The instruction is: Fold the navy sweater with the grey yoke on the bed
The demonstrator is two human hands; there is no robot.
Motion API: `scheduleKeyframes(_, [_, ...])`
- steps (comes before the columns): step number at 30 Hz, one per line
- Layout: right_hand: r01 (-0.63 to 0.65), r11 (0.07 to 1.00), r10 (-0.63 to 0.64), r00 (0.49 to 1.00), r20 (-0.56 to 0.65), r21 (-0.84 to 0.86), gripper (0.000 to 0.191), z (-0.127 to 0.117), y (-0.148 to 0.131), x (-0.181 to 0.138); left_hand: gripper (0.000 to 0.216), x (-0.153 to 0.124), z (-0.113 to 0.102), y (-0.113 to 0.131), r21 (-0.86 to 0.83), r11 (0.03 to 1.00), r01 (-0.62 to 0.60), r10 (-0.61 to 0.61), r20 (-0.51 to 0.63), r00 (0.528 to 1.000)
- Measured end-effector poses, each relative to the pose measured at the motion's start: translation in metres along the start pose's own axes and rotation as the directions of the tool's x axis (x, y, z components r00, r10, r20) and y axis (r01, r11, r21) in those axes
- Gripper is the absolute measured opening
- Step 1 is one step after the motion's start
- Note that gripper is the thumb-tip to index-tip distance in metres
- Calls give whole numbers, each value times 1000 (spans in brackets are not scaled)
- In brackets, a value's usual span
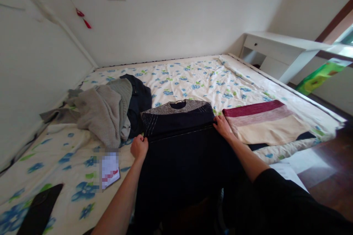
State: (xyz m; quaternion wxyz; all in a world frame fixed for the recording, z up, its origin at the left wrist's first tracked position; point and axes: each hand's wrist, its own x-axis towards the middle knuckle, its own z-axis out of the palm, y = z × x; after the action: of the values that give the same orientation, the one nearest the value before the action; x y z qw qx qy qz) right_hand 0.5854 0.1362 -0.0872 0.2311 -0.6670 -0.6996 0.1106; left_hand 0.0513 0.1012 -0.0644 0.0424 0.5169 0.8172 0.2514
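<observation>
My left hand [139, 147] and right hand [222, 125] each pinch 1 end of the navy sweater's [178, 117] fold. That fold runs crosswise between them, collar pointing away from me.

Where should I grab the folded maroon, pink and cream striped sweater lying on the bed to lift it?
Grip the folded maroon, pink and cream striped sweater by its two short ends, coming from the near bed edge. It lies flat as a wide rectangle, so one-point lifting would probably undo the fold. The right hand already rests beside its left end; the left hand pinches the dark navy sweater.
</observation>
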Motion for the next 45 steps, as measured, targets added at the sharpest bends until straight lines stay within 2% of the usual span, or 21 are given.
scheduleKeyframes(4, [207,978,-203,974,101,-31,20,-1,-31,1,5,-5,-8,-2,56,972,-227,228,-18,973])
scheduleKeyframes(7, [362,932,-352,921,168,-33,25,9,-64,-4,22,-3,-9,-4,9,925,-380,380,-1,925])
scheduleKeyframes(9, [459,888,-450,871,196,-3,30,23,-90,-12,22,-1,-6,-6,-36,930,-367,367,17,930])
scheduleKeyframes(11, [554,831,-551,805,219,52,36,42,-121,-23,17,1,-4,-8,-75,955,-287,289,18,957])
scheduleKeyframes(13, [631,767,-637,732,242,113,42,66,-157,-36,13,2,-2,-10,-107,966,-234,237,8,972])
scheduleKeyframes(15, [671,725,-686,680,259,157,48,90,-198,-47,13,1,-3,-11,-129,964,-231,233,1,972])
scheduleKeyframes(17, [667,723,-688,675,267,178,53,113,-238,-55,15,-1,-5,-12,-147,958,-245,247,-5,969])
scheduleKeyframes(20, [610,770,-636,712,296,188,55,139,-288,-59,18,-3,-6,-14,-158,954,-255,256,-10,967])
scheduleKeyframes(24, [525,833,-551,759,346,173,57,158,-323,-55,16,-2,-4,-19,-148,957,-251,252,-12,968])
scheduleKeyframes(27, [491,855,-517,785,340,165,59,166,-335,-48,13,-1,-4,-21,-146,958,-248,250,-5,968])
scheduleKeyframes(32, [388,910,-413,878,243,145,55,177,-353,-42,15,-2,-7,-22,-163,955,-247,250,-4,968])
scheduleKeyframes(34, [388,912,-410,872,266,132,53,177,-355,-42,15,-2,-7,-24,-153,954,-257,264,21,964])
scheduleKeyframes(36, [445,885,-465,825,321,139,54,172,-350,-41,14,0,-6,-25,-152,955,-254,264,48,963])
scheduleKeyframes(38, [535,827,-560,751,350,176,53,161,-334,-37,9,6,-5,-26,-181,958,-221,238,79,968])
scheduleKeyframes(41, [631,736,-675,657,335,246,44,137,-293,-28,7,19,-5,-26,-252,959,-131,176,166,970])
scheduleKeyframes(43, [617,733,-680,659,320,288,36,116,-256,-19,14,28,-7,-24,-283,957,-58,125,226,966])
scheduleKeyframes(45, [519,792,-605,741,292,322,32,93,-214,-7,22,36,-10,-22,-289,957,37,43,263,964])
